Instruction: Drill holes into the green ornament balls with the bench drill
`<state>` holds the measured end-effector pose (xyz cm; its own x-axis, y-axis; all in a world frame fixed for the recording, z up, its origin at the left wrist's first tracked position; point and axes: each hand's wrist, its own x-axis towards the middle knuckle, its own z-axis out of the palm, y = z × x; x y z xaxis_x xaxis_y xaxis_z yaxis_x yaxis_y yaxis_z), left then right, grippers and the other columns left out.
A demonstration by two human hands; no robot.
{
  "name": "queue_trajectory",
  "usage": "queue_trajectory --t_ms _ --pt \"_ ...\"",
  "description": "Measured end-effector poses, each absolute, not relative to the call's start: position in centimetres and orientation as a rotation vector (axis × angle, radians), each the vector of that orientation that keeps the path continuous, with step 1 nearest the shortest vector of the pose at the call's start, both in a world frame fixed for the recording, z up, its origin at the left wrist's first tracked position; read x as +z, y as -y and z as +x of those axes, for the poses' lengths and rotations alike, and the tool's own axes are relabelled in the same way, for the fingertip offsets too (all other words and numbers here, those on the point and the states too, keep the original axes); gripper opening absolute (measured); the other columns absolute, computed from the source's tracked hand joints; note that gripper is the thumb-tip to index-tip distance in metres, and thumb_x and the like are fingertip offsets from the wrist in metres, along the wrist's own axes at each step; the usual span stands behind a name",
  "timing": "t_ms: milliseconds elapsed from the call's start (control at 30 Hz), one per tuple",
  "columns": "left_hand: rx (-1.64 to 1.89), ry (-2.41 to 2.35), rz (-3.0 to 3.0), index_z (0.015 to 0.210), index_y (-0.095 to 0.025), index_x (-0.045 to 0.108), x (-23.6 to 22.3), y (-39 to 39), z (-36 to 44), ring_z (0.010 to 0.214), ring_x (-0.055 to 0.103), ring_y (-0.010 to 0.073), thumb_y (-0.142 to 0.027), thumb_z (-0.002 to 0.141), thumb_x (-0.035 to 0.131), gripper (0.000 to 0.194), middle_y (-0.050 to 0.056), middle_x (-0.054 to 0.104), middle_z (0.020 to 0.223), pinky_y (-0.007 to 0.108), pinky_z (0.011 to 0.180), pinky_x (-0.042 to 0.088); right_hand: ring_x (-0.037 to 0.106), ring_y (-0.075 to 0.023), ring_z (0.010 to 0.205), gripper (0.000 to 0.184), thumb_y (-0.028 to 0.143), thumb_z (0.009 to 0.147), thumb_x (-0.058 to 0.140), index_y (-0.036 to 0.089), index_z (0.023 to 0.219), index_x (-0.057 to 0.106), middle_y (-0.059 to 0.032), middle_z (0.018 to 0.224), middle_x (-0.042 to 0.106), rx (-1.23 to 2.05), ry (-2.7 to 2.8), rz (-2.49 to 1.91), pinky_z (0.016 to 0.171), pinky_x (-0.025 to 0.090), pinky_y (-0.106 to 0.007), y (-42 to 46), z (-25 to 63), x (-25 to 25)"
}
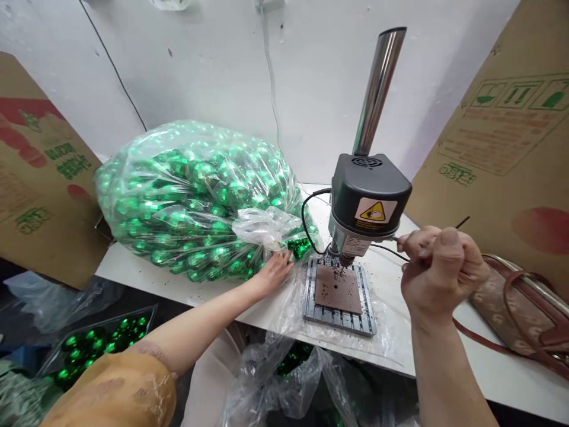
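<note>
Two hands engaged — left hand (pixel 273 273), fingers spread, touches the bag of green ornaments (pixel 195 201) at frame centre; right hand (pixel 438 267) fingers closed on the drill lever (pixel 402 238)

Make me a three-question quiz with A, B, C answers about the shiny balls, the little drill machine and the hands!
1. Where is the left hand?
A. at the mouth of the clear bag
B. on the brown handbag
C. on top of the steel column

2. What colour are the shiny balls in the bag?
A. red
B. green
C. blue

3. How is the right hand?
A. flat and open on the table
B. closed around the drill's thin lever
C. holding a ball

Answers:
1 A, its fingers reach into the bag's opening beside the drill press.
2 B, they all gleam green through the plastic.
3 B, the fist is curled and the thin rod sticks out of it.
</note>
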<state>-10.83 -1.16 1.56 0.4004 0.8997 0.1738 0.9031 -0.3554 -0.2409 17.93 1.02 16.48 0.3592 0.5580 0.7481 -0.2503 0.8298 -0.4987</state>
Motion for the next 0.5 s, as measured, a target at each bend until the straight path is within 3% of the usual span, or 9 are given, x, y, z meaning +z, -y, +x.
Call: queue_trajectory --t_ms 167,300,400,500 --pt "-0.210 1.890 -2.303 0.123 -0.019 0.066 1.7 0.5 -10.1 0.105 0.068 0.0317 -0.005 0.088 0.051 0.041 0.022 0.055 0.144 0.044 0.089 0.051 0.042 -0.0065 0.045 0.046 0.037 0.090 0.064 0.019 0.055 0.040 0.0072 0.045 0.033 0.534 1.083 -0.327 0.050 0.040 -0.026 -0.9 17.9 16.6" --pt "-0.361 2.079 -2.190 0.127 -0.022 0.065 2.7 0.2 -8.8 0.095 0.068 0.0302 -0.014 0.091 0.054 0.039 0.021 0.055 0.139 0.042 0.081 0.053 0.041 -0.0078 0.044 0.045 0.037 0.088 0.066 0.021 0.054 0.042 0.0063 0.044 0.032 0.538 1.059 -0.322 0.048 0.038 -0.028 -0.9 17.9 16.7" --pt "-0.865 2.026 -2.176 0.126 -0.025 0.068 3.2 1.9 -7.9 0.112 0.064 0.0338 -0.019 0.089 0.061 0.037 0.017 0.055 0.140 0.048 0.095 0.051 0.041 -0.0074 0.044 0.045 0.037 0.089 0.065 0.021 0.054 0.042 0.0063 0.044 0.032 0.540 1.066 -0.319 0.048 0.039 -0.028 -0.9 17.8 16.8" --pt "-1.720 1.976 -2.077 0.121 -0.027 0.069 3.6 4.4 -6.3 0.126 0.059 0.0314 -0.028 0.088 0.071 0.033 0.012 0.056 0.139 0.045 0.106 0.049 0.041 -0.0068 0.044 0.045 0.037 0.089 0.065 0.020 0.054 0.042 0.0070 0.044 0.033 0.530 1.071 -0.319 0.048 0.039 -0.027 -0.9 17.8 16.8"
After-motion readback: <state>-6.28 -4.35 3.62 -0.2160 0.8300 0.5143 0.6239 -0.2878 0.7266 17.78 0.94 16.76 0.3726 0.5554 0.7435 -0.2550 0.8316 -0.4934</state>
